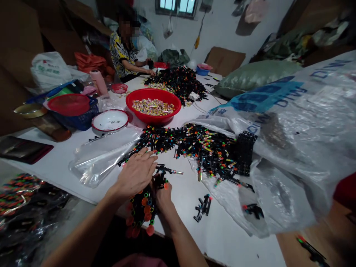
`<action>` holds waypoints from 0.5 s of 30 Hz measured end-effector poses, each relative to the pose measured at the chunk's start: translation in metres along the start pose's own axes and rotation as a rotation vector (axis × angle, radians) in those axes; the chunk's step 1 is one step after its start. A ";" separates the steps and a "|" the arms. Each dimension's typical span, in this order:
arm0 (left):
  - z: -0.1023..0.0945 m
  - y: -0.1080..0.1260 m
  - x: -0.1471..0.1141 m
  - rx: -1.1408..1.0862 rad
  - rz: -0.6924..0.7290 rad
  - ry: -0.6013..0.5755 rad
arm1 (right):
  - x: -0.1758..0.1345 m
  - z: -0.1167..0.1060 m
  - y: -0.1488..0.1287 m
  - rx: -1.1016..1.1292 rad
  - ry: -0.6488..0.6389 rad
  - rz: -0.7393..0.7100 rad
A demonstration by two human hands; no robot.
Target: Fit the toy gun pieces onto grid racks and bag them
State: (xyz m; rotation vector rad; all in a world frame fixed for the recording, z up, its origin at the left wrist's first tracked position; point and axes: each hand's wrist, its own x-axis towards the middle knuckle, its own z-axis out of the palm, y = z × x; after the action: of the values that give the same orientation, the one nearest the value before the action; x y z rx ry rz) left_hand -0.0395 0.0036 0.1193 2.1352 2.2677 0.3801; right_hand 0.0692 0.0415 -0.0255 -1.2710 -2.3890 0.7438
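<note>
The black toy guns (160,180) sit at the fingers of the right hand (164,194), which appears closed around them; its far fingers are hidden. They look like light, stiff plastic, rather smooth, and the thin barrels would probably bend or snap first, so the thicker middle seems the better hold. The left hand (138,168) lies palm down just left of the grip, fingers stretched; whether it pinches anything underneath cannot be told. Directly below the grip hangs a cluster of orange round ends (147,209). A loose toy gun (204,205) lies to its right. Beyond the grip spreads a pile of toy guns (191,139), with a red basin (152,118) of small pieces (152,106) behind it.
</note>
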 end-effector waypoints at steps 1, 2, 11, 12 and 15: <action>0.001 -0.001 0.000 -0.013 0.004 0.000 | 0.002 0.000 -0.005 -0.057 -0.029 -0.007; 0.001 -0.002 0.000 -0.023 0.004 -0.001 | 0.004 -0.001 -0.011 -0.103 -0.063 -0.010; -0.002 -0.004 0.002 0.025 0.009 -0.010 | 0.013 -0.065 0.006 -0.081 -0.215 -0.137; -0.003 -0.004 0.002 0.030 0.011 -0.005 | 0.014 -0.074 0.014 -0.132 -0.165 -0.092; -0.003 -0.002 0.001 0.024 0.006 0.004 | 0.015 -0.088 0.032 -0.270 -0.052 0.049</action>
State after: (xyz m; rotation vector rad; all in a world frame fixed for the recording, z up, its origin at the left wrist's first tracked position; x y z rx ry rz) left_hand -0.0418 0.0045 0.1219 2.1554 2.2798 0.3597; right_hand 0.1273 0.0946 0.0281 -1.4335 -2.5765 0.4841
